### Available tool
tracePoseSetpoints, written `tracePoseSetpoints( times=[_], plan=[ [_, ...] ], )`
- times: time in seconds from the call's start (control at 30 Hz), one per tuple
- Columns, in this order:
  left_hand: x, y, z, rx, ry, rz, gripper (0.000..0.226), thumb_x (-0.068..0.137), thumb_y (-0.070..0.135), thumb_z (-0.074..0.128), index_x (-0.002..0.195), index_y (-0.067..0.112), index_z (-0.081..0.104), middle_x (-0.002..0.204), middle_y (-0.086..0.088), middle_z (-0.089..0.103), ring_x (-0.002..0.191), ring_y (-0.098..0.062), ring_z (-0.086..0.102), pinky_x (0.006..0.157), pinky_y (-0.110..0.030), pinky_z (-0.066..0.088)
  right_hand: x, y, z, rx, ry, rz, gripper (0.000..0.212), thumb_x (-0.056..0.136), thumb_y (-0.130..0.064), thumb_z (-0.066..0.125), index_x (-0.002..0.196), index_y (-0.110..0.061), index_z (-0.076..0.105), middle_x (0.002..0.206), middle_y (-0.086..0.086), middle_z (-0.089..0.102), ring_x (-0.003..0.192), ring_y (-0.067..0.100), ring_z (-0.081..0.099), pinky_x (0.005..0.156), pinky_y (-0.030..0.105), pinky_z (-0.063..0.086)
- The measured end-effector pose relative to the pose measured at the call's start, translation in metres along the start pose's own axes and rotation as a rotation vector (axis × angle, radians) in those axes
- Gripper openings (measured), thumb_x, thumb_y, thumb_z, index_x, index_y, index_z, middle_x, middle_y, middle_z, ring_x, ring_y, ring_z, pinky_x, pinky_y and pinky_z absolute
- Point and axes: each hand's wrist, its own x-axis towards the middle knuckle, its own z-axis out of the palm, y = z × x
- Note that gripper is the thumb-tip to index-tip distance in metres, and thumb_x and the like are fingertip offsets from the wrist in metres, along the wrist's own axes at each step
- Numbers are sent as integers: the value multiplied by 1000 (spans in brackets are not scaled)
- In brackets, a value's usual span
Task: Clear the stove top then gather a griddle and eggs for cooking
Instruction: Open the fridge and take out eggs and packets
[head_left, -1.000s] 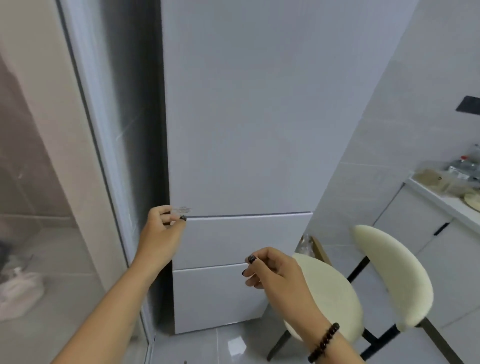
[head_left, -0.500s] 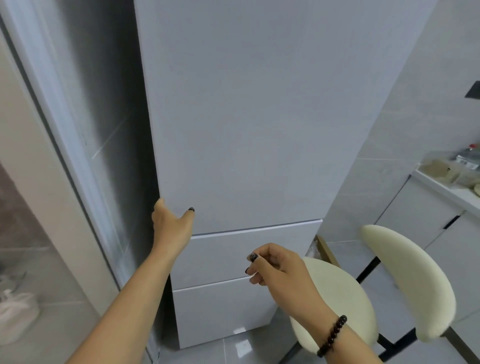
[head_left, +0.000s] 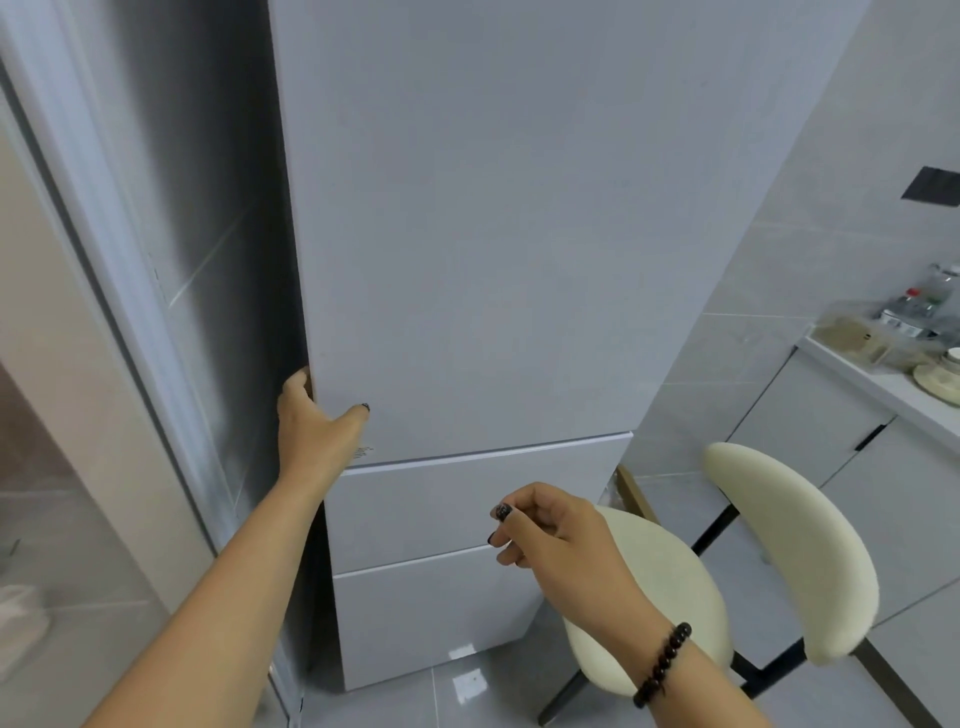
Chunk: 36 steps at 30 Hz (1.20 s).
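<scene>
Left hand (head_left: 317, 431) hooked round left edge of fridge door (head_left: 493, 234), thumb flat on its front. Right hand (head_left: 545, 525) loosely curled, empty, lower down before fridge drawers. Eggs and griddle not visible; eggs presumably behind door.

**Left hand on the fridge door edge**

The left hand (head_left: 317, 431) grips the left edge of the tall white refrigerator's upper door (head_left: 493, 234). The right hand (head_left: 550, 530) hangs loosely curled, holding nothing, beside a cream cushioned chair (head_left: 779, 551).
</scene>
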Motion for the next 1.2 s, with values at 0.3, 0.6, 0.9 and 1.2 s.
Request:
tracePoseSetpoints(
  times=[0.3, 0.6, 0.9, 1.2],
  plan=[
    [-7, 4, -15, -38, -64, -20, 61, 82, 11, 72, 135, 14, 42, 121, 1, 57, 105, -18, 57, 88, -34, 49, -32, -5, -7, -47, 0, -25, 14, 94, -13, 53, 90, -15, 66, 79, -1, 73, 68, 7, 67, 67, 18, 54],
    [-93, -3, -24, -130, 31, 3, 57, 87, 29, 67, 137, 18, 41, 111, -4, 60, 101, -21, 59, 85, -34, 46, -71, -17, -20, -74, 30, -111, 13, 94, -15, 54, 88, -18, 66, 79, -2, 72, 69, 6, 68, 71, 27, 56],
    [-206, 20, -27, -336, -83, 71, 18, 93, 27, 49, 104, 25, 63, 90, -2, 65, 80, -12, 61, 72, -23, 46, -134, -15, -29, -26, 69, -198, 14, 92, -16, 56, 85, -23, 66, 78, -5, 72, 70, 5, 67, 63, 14, 49],
    [-273, 36, -23, -279, -224, 79, 21, 99, 11, 43, 110, 18, 60, 90, -3, 64, 84, -18, 63, 79, -30, 49, -206, -12, -55, -78, 174, -241, 11, 92, -20, 57, 87, -27, 65, 82, -5, 69, 78, 15, 68, 69, 26, 56]
  ],
)
